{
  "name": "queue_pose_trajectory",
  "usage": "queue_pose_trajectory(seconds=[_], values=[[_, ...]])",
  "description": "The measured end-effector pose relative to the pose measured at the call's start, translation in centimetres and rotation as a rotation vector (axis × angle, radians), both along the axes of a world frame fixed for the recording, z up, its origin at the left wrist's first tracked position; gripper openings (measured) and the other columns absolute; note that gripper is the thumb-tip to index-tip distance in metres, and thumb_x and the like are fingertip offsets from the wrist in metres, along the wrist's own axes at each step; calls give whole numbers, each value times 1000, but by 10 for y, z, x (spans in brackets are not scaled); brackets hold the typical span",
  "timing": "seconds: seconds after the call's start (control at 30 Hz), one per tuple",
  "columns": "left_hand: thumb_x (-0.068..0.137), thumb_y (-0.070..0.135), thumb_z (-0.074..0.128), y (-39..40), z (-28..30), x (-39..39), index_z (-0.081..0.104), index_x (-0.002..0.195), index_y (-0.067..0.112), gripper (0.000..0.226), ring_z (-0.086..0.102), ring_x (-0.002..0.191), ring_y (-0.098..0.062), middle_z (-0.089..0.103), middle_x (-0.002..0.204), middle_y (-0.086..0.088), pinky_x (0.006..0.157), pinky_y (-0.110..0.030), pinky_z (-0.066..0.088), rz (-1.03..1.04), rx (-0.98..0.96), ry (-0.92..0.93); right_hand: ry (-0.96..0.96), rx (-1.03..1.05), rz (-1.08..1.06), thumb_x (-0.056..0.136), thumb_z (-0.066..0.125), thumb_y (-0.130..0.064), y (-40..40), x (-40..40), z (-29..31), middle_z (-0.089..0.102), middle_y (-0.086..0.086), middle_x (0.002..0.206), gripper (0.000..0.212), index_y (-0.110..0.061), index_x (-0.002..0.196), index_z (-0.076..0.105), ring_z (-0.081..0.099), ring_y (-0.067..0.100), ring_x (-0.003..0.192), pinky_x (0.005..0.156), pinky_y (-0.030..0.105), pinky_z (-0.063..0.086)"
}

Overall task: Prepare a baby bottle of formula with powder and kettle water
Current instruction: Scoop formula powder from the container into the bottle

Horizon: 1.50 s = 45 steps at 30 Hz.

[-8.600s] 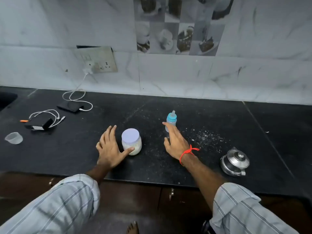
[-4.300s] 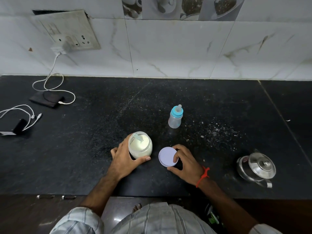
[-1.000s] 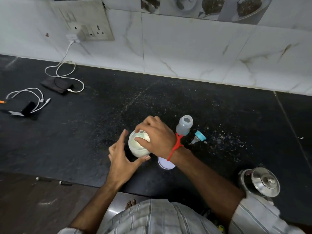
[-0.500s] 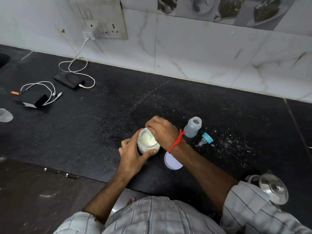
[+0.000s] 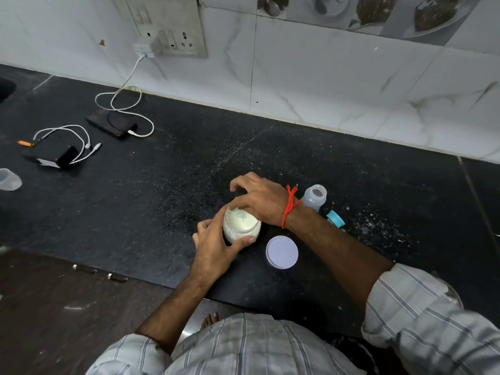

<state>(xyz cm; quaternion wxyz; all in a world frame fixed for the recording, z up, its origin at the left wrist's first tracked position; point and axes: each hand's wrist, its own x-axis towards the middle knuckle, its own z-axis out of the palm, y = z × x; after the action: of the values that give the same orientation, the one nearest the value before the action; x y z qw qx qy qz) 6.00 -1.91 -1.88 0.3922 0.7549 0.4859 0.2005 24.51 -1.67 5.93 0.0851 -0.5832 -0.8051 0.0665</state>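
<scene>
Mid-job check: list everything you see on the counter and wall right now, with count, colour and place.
powder jar: 1, clear, whitish powder, counter centre, open
jar lid: 1, pale lilac, right of jar
baby bottle: 1, translucent, uncapped, behind right wrist
bottle cap: 1, blue, beside bottle
phone: 1, black, cabled to wall socket
small cup: 1, clear, far left edge
left hand: grips jar
right hand: fingertips at jar mouth

open powder jar (image 5: 241, 226) upright, bottle (image 5: 314, 198) uncapped — behind
</scene>
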Motion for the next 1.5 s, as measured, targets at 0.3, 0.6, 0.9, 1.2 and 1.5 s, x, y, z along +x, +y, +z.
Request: queue_pose_trajectory(seconds=[0.3, 0.6, 0.9, 1.2, 1.5], values=[[68, 70, 76, 1, -1, -1, 38, 145, 49, 89, 38, 119, -9, 57, 128, 22, 103, -33, 23, -4, 6, -3, 108, -167, -104, 90, 70, -28, -6, -4, 0, 51, 2, 124, 14, -20, 101, 66, 45, 19, 118, 90, 37, 50], [67, 73, 72, 1, 1, -1, 37, 149, 46, 94, 37, 120, -7, 57, 134, 21, 102, -32, 22, -21, 9, 11, -59, -195, -208, 99, 55, -34, -11, -8, 8, 50, 5, 131, 31, -15, 120, 67, 45, 21, 120, 90, 36, 51], [71, 68, 76, 1, 1, -1, 36, 150, 46, 91, 37, 120, -9, 57, 134, 19, 101, -32, 21, -18, 18, 27, 393, -105, -517, 93, 67, -19, -17, -7, -8, 55, 2, 111, 14, -8, 90, 75, 50, 14, 106, 84, 23, 41], [71, 66, 78, 1, 2, -1, 36, 150, 45, 92, 36, 121, -8, 55, 137, 19, 100, -31, 20, -8, 17, 34, 712, -90, -798, 91, 69, -20, -33, 3, -8, 63, 0, 98, 16, -7, 87, 78, 61, 11, 87, 85, 31, 52], [72, 66, 77, 0, 3, -1, 37, 150, 45, 90, 36, 121, -7, 55, 137, 23, 102, -32, 23, -18, 33, 31, 1203, -252, -1019, 91, 69, -19, -38, 10, -24, 68, 3, 76, 15, -14, 79, 77, 67, 17, 81, 84, 35, 61]])
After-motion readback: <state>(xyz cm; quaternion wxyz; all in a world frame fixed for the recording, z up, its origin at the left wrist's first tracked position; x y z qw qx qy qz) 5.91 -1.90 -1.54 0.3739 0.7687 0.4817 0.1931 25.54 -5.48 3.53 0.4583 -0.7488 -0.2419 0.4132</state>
